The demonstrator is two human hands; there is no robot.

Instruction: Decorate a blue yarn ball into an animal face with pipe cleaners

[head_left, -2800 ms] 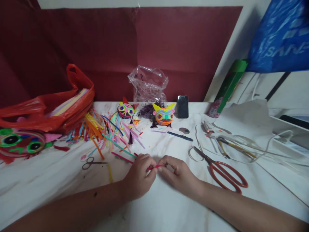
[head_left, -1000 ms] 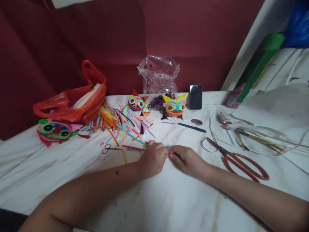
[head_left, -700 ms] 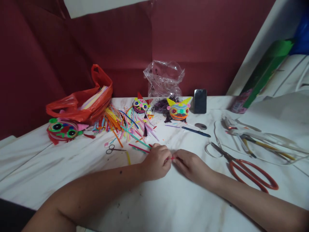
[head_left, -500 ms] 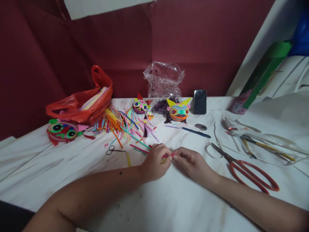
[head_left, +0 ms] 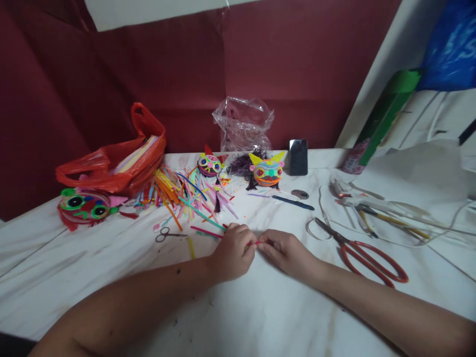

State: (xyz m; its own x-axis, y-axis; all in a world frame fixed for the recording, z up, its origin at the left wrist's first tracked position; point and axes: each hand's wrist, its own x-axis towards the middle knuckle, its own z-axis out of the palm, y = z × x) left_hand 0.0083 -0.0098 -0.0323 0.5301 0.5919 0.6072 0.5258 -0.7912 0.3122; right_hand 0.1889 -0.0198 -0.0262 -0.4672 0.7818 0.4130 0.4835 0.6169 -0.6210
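Observation:
My left hand (head_left: 234, 253) is closed in a pinch on a thin pinkish-red strip (head_left: 258, 243). Facing it, my right hand (head_left: 289, 250) pinches the other end of that strip between thumb and fingertips. Only a short piece shows in the small gap; the rest is hidden by the fingers. Beyond my left hand lie a dark pink strip (head_left: 206, 231) and a teal strip (head_left: 201, 212). A small pair of scissors (head_left: 169, 235) and a short yellow strip (head_left: 191, 248) rest left of it. Large red-handled scissors (head_left: 359, 253) lie right of my right hand.
Colourful animal-face ornaments (head_left: 267, 173) stand along the back and left. A red plastic bag (head_left: 107, 166) sits beside a heap of strips (head_left: 163, 191). Behind are a clear bag (head_left: 243, 124) and a phone (head_left: 298, 157). A glue gun (head_left: 349, 196), cable and brushes lie right.
The whole scene has shifted a little to the left as the camera turned right. Both hands keep their pinch on the strip, close together as before.

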